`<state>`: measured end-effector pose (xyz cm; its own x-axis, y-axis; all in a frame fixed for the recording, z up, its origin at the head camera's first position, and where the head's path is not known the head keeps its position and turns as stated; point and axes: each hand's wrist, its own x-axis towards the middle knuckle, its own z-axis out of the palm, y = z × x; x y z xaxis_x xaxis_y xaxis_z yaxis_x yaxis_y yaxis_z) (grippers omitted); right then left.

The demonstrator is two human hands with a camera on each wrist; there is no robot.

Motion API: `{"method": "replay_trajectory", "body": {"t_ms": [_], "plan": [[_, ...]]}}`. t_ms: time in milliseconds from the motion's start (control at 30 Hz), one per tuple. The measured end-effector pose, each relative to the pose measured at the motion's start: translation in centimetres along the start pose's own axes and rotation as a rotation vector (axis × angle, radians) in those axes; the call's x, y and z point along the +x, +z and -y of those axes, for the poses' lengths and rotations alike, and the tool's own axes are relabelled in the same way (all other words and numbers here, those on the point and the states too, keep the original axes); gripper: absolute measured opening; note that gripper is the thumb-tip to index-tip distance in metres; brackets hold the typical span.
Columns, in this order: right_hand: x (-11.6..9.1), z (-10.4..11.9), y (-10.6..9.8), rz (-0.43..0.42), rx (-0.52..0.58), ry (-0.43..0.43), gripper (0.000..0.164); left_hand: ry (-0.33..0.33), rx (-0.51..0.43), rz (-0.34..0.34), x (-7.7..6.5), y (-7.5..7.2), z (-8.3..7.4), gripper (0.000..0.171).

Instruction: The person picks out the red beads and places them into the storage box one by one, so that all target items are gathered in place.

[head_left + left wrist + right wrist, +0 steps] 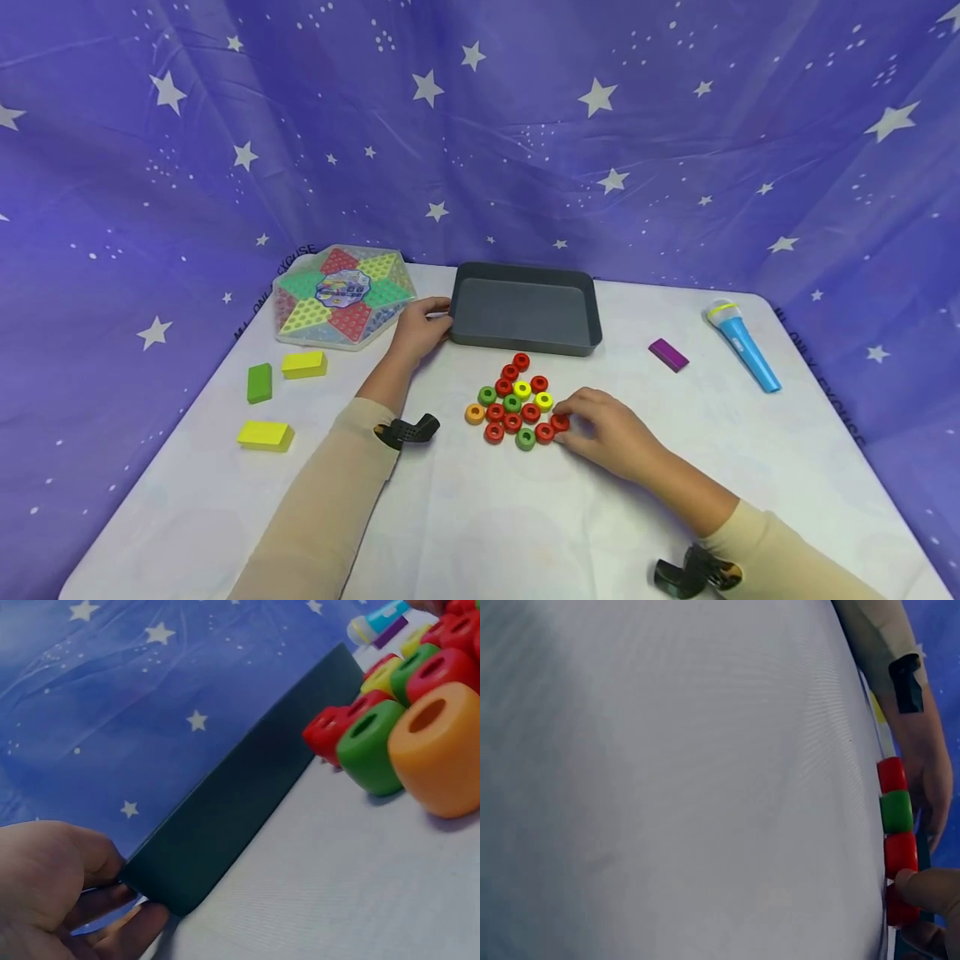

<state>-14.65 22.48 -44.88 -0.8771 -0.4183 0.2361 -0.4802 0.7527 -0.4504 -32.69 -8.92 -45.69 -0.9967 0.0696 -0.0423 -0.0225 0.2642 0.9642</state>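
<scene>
At the right edge of a cluster of chunky beads, my right hand (607, 429) pinches a red bead (560, 422) between thumb and fingers. In the right wrist view, the thumb lies along that bead (901, 907), partly covering it. The other beads are red, green, yellow and one orange bead (475, 414), lying close together with their holes facing up. Behind them stands a dark grey rectangular tray (521, 312) with nothing in it. My left hand (422, 327) touches the tray's left side, its fingertips at the near corner in the left wrist view.
A hexagonal star-patterned game board (343, 293) lies at the back left. Nearer are two yellow blocks (304, 364) (266, 436) and a green block (259, 383). On the right lie a purple block (668, 355) and a blue toy microphone (744, 346). A starry purple cloth hangs behind the table.
</scene>
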Motion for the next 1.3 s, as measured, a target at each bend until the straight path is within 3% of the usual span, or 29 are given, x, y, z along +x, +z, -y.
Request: {"method": "replay_trajectory", "body": {"t_ms": [233, 400, 500, 700, 833, 1067, 1300], "plan": [[0.4, -0.1, 0.0, 0.036, -0.003, 0.001, 0.027, -0.011, -0.049, 0.035, -0.3, -0.4, 0.2, 0.043], [1.7, -0.4, -2.9, 0.123, 0.095, -0.011, 0.031, -0.016, -0.059, 0.043, -0.4, -0.3, 0.5, 0.044], [3.4, -0.7, -5.4, 0.144, 0.088, -0.015, 0.032, -0.016, -0.063, 0.048, -0.4, -0.1, 0.5, 0.044], [8.5, -2.4, -9.2, 0.105, 0.033, -0.016, 0.025, -0.011, -0.068, 0.055, -0.4, -0.1, 0.3, 0.042], [12.3, -3.9, -10.5, 0.110, 0.045, 0.054, 0.025, -0.010, -0.067, 0.054, -0.4, -0.2, 0.2, 0.042], [17.6, -7.5, -9.2, 0.121, -0.013, 0.149, 0.028, -0.029, -0.059, 0.037, -0.2, -0.3, 0.3, 0.041], [20.1, -10.2, -6.2, 0.163, -0.134, 0.207, 0.031, -0.033, -0.079, 0.045, 0.2, -0.3, 0.4, 0.042]]}}
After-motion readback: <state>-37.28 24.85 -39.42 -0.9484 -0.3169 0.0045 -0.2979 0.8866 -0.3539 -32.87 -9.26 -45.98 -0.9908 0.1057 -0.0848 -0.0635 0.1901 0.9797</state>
